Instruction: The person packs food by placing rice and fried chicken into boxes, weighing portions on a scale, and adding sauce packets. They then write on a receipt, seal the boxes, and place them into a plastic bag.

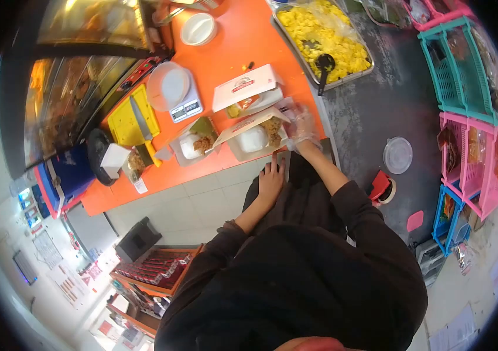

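Note:
My right hand (301,121), in a clear plastic glove, is at the right end of an open paper meal box (247,157) holding white rice and a brown fried piece. The loose glove blurs its fingers, so whether it grips anything cannot be made out. Bare and with fingers stretched out, my left hand (271,184) lies at the counter's front edge, just below that box. Behind stands another paper box (249,88) with its printed lid raised. To the left, a smaller open box (193,143) contains rice, a brown piece and a green leaf.
An orange counter (225,50) carries a digital scale (185,108) with a round tub, a knife (140,120) on a yellow cutting board (121,126), and a white bowl (198,29). A metal tray (342,85) of yellow food holds a black ladle (324,64). Plastic baskets (465,70) line the right.

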### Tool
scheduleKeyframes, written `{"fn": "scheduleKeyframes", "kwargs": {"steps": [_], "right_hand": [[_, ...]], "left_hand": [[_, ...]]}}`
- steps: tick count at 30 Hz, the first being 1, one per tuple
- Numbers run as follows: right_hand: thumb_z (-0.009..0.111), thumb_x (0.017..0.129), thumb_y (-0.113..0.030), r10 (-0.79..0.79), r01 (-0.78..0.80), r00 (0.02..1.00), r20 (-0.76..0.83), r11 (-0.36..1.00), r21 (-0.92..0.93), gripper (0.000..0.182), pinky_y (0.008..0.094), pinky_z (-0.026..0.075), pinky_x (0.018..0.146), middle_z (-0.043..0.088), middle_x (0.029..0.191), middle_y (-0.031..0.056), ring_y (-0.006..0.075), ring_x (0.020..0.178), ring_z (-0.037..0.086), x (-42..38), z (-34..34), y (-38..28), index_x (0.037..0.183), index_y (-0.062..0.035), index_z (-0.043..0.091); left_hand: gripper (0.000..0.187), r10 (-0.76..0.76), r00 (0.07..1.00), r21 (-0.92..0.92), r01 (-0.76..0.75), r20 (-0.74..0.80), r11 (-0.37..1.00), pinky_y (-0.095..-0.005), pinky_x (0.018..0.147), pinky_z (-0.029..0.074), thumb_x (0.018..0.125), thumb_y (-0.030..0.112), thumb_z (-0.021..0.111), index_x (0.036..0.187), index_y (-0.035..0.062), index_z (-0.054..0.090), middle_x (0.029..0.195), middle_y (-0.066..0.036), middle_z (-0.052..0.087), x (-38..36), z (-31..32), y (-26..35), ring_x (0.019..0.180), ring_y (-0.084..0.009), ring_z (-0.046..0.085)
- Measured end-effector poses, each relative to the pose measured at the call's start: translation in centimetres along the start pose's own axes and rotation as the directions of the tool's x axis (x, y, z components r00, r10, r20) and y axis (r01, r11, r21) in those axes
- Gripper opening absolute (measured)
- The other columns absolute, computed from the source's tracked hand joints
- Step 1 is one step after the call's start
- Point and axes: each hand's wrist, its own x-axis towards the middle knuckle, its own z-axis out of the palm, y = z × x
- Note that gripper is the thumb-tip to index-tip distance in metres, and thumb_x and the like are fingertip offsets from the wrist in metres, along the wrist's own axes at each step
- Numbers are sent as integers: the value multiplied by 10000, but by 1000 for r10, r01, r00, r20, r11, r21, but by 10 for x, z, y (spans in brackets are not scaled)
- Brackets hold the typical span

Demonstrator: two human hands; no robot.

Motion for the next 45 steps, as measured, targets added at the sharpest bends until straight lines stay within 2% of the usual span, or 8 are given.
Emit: {"fn": "scheduleKeyframes", "kwargs": {"steps": [1,3,6,18,23,27,36,45], "right_hand": [[498,888,-125,-186,142,981,-57,885,-444,360,341,415,965,527,1242,150,249,1092,529,-1,-1,-1,1244,-95,536],[503,905,-166,292,-220,956,-30,780,585,413,345,450,912,527,1177,159,256,1073,529,21,47,71,1314,-111,494],[503,905,-207,43,-24,976,-214,996,91,433,362,454,909,517,1181,162,264,1077,527,-8,-2,63,1327,-113,475],[505,902,-362,-472,551,830,-296,614,565,542,424,468,896,480,1196,172,293,1094,518,-234,176,-380,1376,-119,403],[506,901,-436,-382,181,923,41,527,830,604,454,475,889,462,1203,177,306,1102,514,-371,286,-452,1399,-122,369],[506,900,-490,-411,-90,841,353,536,839,653,475,480,885,449,1208,181,316,1108,510,-472,395,-512,1416,-125,344],[454,893,-592,-466,-382,-76,882,830,406,768,619,242,1062,174,1503,211,418,1389,192,-743,655,-643,1496,-252,122],[583,900,-391,-364,-168,-668,649,924,345,567,567,304,1042,404,1375,125,323,1277,391,-980,820,-699,1343,-65,442]], "left_hand": [[457,12,1000,-20,-12,-2,1000,-409,696,514,820,215,539,1266,115,522,1380,-174,428,-10,2,-8,984,-280,566],[430,-26,999,-36,25,-30,999,-424,707,512,827,227,541,1241,111,532,1357,-165,454,-37,6,-26,986,-281,570],[318,-44,973,-366,126,225,922,-480,736,505,850,249,542,1119,80,559,1154,-176,593,-99,35,-72,984,-338,600],[309,-915,392,-986,89,-93,139,-362,548,407,770,342,729,957,125,614,550,-14,479,-419,-14,-223,549,-199,517],[671,-721,351,-780,-49,-598,624,-431,915,407,784,379,712,1287,49,415,1208,-183,422,-437,-80,-267,1154,-340,424],[430,-724,-35,-724,58,-689,687,-402,839,440,823,264,676,1146,27,522,1093,-146,497,-476,-51,-359,1042,-323,504],[125,-835,-174,-849,19,-523,528,-371,811,463,900,116,586,948,2,569,984,-125,551,-762,7,-524,911,-284,564],[190,-348,-932,-965,-3,98,-263,-420,679,449,863,183,587,776,15,569,792,-171,592,-1051,166,-546,772,-316,591]]}}
